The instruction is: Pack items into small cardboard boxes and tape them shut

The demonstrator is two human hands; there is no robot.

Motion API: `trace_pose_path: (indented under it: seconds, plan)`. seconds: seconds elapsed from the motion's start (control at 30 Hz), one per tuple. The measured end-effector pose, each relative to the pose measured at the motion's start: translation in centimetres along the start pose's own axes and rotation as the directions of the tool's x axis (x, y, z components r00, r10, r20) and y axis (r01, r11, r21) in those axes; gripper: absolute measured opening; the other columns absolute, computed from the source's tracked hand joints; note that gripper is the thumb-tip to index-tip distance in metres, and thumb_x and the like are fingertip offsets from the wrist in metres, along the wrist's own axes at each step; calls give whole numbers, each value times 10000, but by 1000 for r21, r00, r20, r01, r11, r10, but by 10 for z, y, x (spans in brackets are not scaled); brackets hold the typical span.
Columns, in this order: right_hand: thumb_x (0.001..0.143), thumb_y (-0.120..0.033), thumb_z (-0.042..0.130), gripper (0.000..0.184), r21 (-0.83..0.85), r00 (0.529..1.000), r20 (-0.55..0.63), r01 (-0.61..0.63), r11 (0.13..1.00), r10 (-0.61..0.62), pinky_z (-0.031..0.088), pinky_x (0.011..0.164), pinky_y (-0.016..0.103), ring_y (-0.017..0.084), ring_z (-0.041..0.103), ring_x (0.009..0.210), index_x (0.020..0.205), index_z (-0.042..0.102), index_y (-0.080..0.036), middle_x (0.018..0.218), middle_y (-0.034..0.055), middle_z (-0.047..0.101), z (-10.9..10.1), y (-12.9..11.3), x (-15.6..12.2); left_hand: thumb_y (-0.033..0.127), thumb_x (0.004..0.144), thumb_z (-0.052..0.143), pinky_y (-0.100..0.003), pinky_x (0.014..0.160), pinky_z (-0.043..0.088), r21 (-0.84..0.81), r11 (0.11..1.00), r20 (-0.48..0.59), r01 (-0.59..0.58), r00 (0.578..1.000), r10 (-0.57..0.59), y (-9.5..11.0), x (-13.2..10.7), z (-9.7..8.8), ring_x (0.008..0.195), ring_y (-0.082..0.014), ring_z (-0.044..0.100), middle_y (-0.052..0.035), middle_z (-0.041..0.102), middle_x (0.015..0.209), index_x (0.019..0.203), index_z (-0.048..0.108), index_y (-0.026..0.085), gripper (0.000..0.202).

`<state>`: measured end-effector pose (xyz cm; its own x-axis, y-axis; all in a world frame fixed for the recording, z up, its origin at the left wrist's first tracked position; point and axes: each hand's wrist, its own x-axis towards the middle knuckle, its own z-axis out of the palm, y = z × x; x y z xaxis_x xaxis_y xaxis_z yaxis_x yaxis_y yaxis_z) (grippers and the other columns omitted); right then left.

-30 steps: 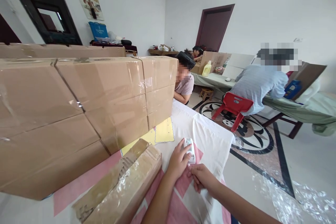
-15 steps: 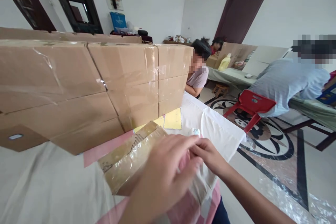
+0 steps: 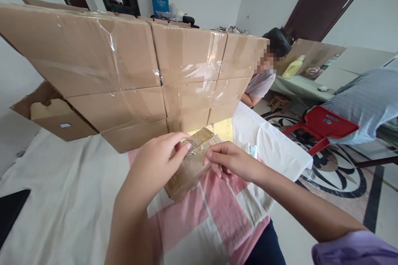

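Observation:
A small brown cardboard box [image 3: 186, 172] with glossy clear tape lies on the pink-and-white checked cloth [image 3: 214, 207], beneath my hands. My left hand [image 3: 155, 163] is over its left side, thumb and forefinger tips close together in a pinch. Over the box's right side, my right hand [image 3: 230, 158] has its thumb pressed to the forefinger and the other fingers loosely curled. Whatever either pinch holds is too small or too clear to make out. A yellow sheet [image 3: 224, 129] lies behind the box, and a small white item [image 3: 251, 149] is just past my right hand.
A tall wall of taped cardboard boxes [image 3: 189, 62] stands along the table's far side, with an open carton [image 3: 64, 122] at its left end. A person [image 3: 259, 85] sits beyond it. A red chair [image 3: 331, 122] and another person are at right. A dark flat object [image 3: 12, 215] lies at left.
My hands, which met or overlapped in front of the box, are now apart, one over each side of it. The view has turned left and down.

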<state>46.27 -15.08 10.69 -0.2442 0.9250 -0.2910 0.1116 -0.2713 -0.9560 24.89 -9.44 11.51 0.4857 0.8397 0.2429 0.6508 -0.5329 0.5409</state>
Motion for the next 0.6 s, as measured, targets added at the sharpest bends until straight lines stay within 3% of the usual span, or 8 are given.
trace_pose_path:
  seconds: [0.13,0.27,0.43,0.6]
  plan:
    - [868,-243,482,195,-39,994,22,-102,994,103,260,292,114,65,428,253,747,610,-159,394,-65,564,6,-5,22,388,991,302,-376,852,493,15,1000,71,-16,997,14,-16,14,13,905,-216,633,17,691,935,953,682,262,403]
    - [866,-177,467,225,-10,970,-8,-242,970,242,230,292,110,63,407,238,679,588,-144,367,-40,553,9,-3,39,415,958,341,-465,926,471,165,986,93,22,995,-37,-36,22,28,1071,-302,594,-55,673,1100,1096,649,216,392]
    - [885,-174,496,245,-17,916,-22,-402,916,401,255,274,134,71,415,247,661,590,-136,404,1,594,7,-1,53,429,948,398,-365,823,487,78,993,306,86,946,-106,-40,25,32,1025,-282,655,-54,706,1142,1171,622,256,360]
    - [901,-176,481,268,-140,872,-5,-485,863,489,270,254,174,90,428,255,661,595,-140,423,17,602,2,-6,62,535,858,558,-355,779,479,88,993,344,85,932,-110,-36,28,29,1065,-284,652,-45,685,1235,1202,578,290,423]
